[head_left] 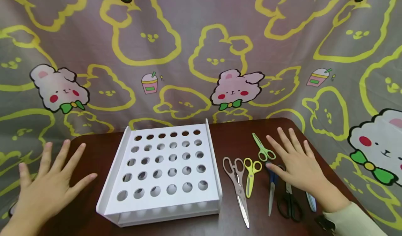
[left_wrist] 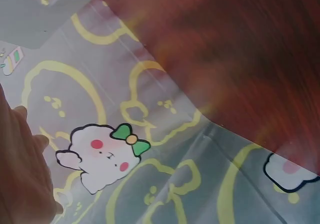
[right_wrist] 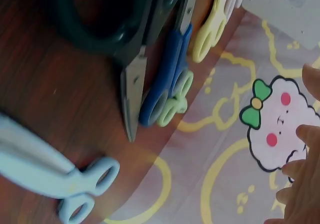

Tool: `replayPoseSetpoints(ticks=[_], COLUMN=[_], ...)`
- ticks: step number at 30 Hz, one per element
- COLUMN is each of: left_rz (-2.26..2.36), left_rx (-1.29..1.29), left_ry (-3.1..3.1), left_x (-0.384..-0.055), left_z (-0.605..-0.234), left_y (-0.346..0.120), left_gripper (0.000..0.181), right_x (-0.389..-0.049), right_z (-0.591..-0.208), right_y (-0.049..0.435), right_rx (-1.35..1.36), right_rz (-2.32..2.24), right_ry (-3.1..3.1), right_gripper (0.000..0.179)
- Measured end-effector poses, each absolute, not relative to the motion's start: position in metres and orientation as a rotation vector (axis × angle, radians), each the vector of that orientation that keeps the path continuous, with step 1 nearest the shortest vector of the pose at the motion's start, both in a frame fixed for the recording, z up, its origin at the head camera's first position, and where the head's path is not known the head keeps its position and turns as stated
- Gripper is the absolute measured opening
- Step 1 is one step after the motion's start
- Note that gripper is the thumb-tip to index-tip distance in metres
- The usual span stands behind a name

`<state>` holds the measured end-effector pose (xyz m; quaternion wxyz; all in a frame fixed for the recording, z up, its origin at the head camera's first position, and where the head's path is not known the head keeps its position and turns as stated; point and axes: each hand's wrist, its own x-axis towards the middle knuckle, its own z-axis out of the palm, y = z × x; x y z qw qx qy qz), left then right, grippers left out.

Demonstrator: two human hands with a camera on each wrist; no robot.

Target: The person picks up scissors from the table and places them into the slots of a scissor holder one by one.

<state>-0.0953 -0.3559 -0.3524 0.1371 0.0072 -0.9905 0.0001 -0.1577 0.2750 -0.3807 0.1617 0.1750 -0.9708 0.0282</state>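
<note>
My left hand (head_left: 47, 187) is spread with straight fingers at the left of a white rack (head_left: 147, 205) with rows of round holes, holding nothing. On the other side my right hand (head_left: 298, 168) is likewise spread, over several scissors. Taupe scissors (head_left: 240, 191) lie nearest the rack, beside yellow scissors (head_left: 250, 182) and, further back, green scissors (head_left: 258, 142). Blue-handled scissors (head_left: 272, 190) and black-handled scissors (head_left: 290, 208) lie by the right hand, which partly hides them. Light blue scissors (right_wrist: 50, 169) show fully in the right wrist view; in the head view the forearm covers most of them.
The dark brown table (head_left: 194, 226) has rounded back corners. A grey curtain (head_left: 188, 16) with yellow outlines and rabbit faces hangs behind it and at both sides. Close to the right sleeve is a small dark object (head_left: 325, 223), too unclear to name.
</note>
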Motion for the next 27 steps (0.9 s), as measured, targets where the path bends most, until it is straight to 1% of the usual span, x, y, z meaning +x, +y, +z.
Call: replayPoseSetpoints(ticks=[17,22,27], left_rz=[-0.103,-0.133,-0.199], left_rx=[-0.090,-0.177,-0.257], left_ry=[-2.828,-2.782,-2.745], left_x=[-0.097,-0.101,-0.105], left_z=[-0.339,-0.334,-0.331], left_y=[-0.332,-0.327,-0.322], left_gripper=[0.093,0.092,0.087], right_x=[-0.173,-0.173,-0.176], right_z=[-0.388,-0.391,-0.392], right_y=[0.234,0.224,0.217], right_rx=[0.715,0.742,0.782], right_rz=[0.132,0.272,0.454], right_ry=[-2.771,-2.823,-2.873], right_gripper=[0.071,0.067,0.062])
